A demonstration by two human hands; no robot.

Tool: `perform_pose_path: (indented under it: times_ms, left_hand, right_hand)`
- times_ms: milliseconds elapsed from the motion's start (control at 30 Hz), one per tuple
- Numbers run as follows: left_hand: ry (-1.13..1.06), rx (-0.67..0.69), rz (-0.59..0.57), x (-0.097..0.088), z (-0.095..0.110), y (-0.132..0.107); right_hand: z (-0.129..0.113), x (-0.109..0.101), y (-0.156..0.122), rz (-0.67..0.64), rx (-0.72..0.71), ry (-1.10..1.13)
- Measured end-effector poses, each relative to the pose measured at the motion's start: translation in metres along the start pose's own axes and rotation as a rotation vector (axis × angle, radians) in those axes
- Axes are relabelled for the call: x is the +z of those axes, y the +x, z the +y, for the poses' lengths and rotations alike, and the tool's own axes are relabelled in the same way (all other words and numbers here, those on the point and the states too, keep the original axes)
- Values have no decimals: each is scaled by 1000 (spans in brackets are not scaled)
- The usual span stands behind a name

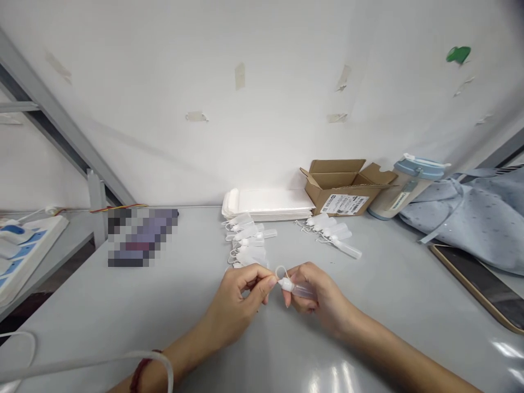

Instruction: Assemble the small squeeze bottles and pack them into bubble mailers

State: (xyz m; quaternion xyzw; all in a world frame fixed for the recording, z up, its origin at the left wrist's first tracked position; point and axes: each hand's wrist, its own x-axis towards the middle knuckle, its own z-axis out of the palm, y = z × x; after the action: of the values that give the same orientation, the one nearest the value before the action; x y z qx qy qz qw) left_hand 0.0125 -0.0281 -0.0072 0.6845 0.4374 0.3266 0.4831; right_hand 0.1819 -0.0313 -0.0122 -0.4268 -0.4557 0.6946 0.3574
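Observation:
My right hand (315,295) is wrapped round a small translucent squeeze bottle (302,290) with a white pointed top, tilted so that its tip faces left. A thin white loop (281,268) arches above the bottle's neck. At the tip, my left hand (245,295) is closed in a pinch; what lies between thumb and forefinger is too small and covered to make out. Just beyond my hands lies a pile of similar small bottles (249,240), partly hidden behind my left hand. A second group of these bottles (331,232) rests farther right, their thin loops pointing left.
Against the wall are a stack of white padded sleeves (270,203), an open cardboard box (347,199) and a large blue-lidded cup (409,188). Blue fabric (478,218) and a phone (478,281) lie at right. A power strip (24,251) and white cable (102,357) are at left.

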Motion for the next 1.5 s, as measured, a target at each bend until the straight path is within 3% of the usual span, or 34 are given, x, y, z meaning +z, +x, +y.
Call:
perform_pose_path:
  times_ms: [267,700,1067,1500]
  left_hand:
    - [-67,18,-100,-13,7,5]
    - [-82,-38,8,-15,6,4]
    - [-162,-87,0,-4,-4,3]
    - [-40,-7,-5,-8,4,2]
  right_hand:
    - [-6,-2,-1,-100,-70,-12]
    - [-5,-5,1,-134,-79,-59]
    - [1,0,2,-26,-38,-6]
    - [-5,-5,0,-38,-135,-53]
